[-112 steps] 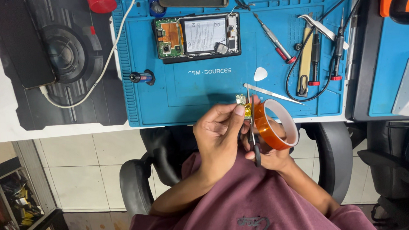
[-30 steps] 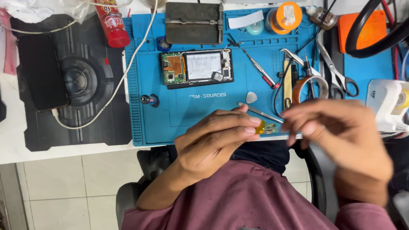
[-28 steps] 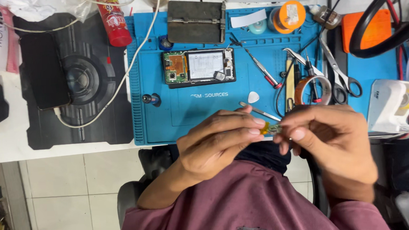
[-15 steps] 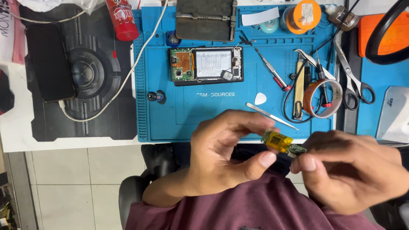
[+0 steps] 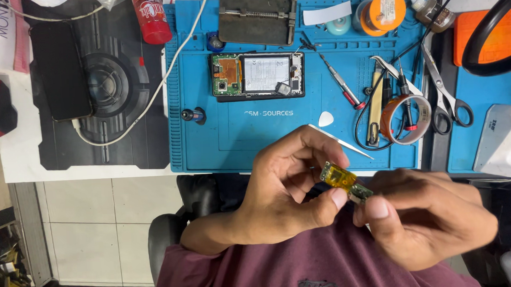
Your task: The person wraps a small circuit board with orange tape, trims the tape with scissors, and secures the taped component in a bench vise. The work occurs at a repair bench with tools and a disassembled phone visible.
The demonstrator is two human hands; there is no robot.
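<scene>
Blue mat across the bench from 10 to 2 o'clock, black pad beside it at 10. On the pad, a dark phone lying flat, white cable curving past it to 12. At 12 on the mat, an opened phone with its green board and shield showing; black holder just above. Toward 2, scissors, tape roll and screwdriver lying near one another, tweezers just above the hands. Below the bench edge, both hands raised over a maroon shirt. Left hand at 6, curled, thumb and forefinger pinching a small part. Right hand at 4, also closed, thumb and fingers gripping the part's other end. Part itself between the two thumbs, yellow-taped on the left half, green and dark on the right, tilted down toward 4
</scene>
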